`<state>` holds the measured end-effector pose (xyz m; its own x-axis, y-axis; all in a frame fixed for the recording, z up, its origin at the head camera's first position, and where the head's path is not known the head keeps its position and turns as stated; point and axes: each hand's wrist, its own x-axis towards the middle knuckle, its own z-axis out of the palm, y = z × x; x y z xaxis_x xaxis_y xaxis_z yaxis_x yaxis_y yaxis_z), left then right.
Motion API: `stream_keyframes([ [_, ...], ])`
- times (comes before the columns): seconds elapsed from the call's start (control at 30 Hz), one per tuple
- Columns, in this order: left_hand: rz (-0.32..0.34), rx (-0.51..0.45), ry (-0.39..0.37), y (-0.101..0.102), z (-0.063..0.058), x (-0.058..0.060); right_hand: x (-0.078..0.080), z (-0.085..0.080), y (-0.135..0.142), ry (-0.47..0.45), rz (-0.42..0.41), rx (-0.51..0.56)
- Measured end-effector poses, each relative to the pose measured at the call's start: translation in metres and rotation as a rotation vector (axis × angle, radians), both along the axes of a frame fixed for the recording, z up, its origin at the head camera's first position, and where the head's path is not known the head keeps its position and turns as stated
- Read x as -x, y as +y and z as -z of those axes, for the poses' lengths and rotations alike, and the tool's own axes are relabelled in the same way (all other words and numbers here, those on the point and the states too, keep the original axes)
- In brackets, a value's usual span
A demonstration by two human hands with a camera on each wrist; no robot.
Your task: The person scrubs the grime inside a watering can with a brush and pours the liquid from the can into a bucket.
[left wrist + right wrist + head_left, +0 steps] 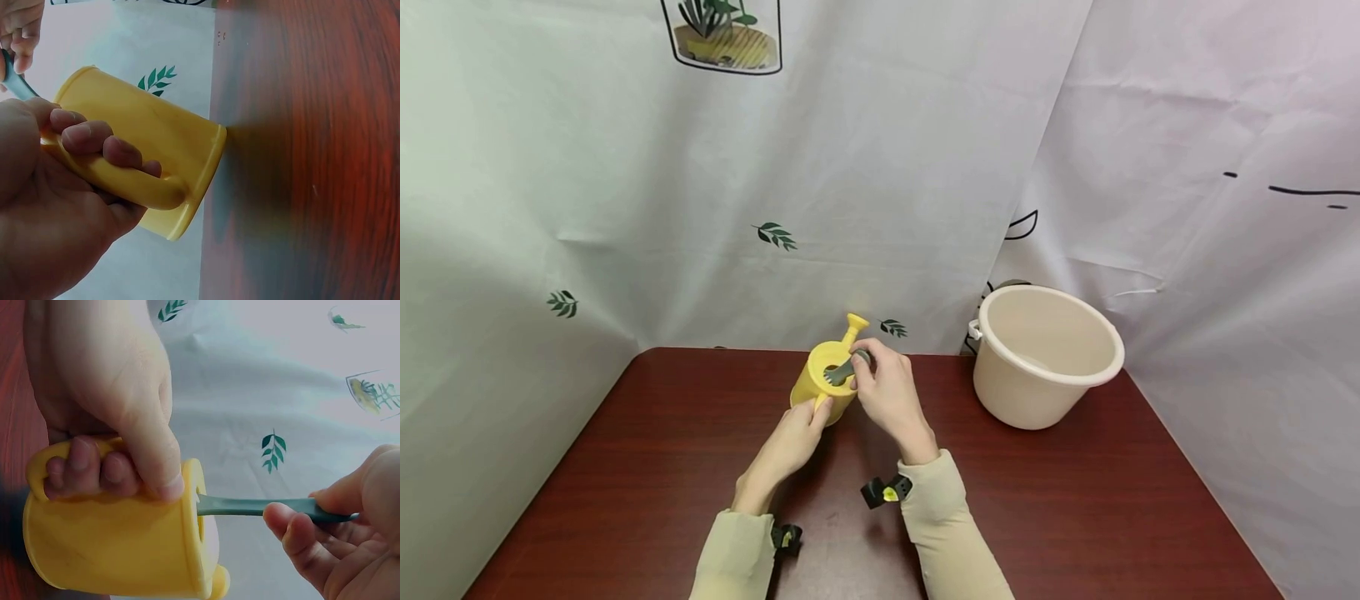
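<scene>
A yellow watering can (811, 386) is held tilted near the back edge of the table, its round top opening showing in the head view. My left hand (796, 435) grips the can's handle, with fingers wrapped around it in the left wrist view and the thumb reaching to the top rim. In my right hand (889, 390), a small dark green fork (250, 506) is pinched between thumb and fingers by its thicker end. Its short toothed end lies right at the can's opening. The yellow spout (854, 325) points toward the back curtain.
A cream bucket (1026, 392) stands at the back right of the dark red-brown table (700, 475). White curtains (880, 150) printed with leaves hang behind the table and at both sides. Each wrist carries a small black camera.
</scene>
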<state>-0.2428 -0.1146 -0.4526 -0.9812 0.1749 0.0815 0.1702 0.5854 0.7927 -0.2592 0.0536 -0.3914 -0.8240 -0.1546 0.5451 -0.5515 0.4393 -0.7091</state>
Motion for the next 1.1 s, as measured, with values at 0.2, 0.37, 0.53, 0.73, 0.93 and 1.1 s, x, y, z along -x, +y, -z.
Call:
stream_keyframes([
  [0.2, -0.005, -0.002, -0.011, 0.000, 0.000, 0.000, -0.002, 0.000, -0.001, -0.015, 0.001, 0.008],
  [0.37, -0.006, -0.014, -0.018, 0.000, 0.001, 0.000, -0.004, 0.000, -0.006, -0.039, -0.008, -0.022],
  [0.53, 0.002, -0.035, -0.025, 0.002, 0.002, -0.001, -0.006, 0.000, -0.009, -0.034, -0.030, -0.054],
  [0.73, 0.013, -0.060, -0.020, 0.003, 0.003, -0.001, -0.003, 0.003, -0.013, -0.019, -0.014, -0.108],
  [0.93, 0.050, -0.106, -0.069, 0.003, 0.004, -0.002, 0.001, 0.012, -0.017, -0.038, -0.006, -0.170],
  [1.1, 0.054, -0.136, -0.098, 0.003, 0.004, -0.003, 0.002, 0.014, -0.015, -0.057, -0.031, -0.135],
])
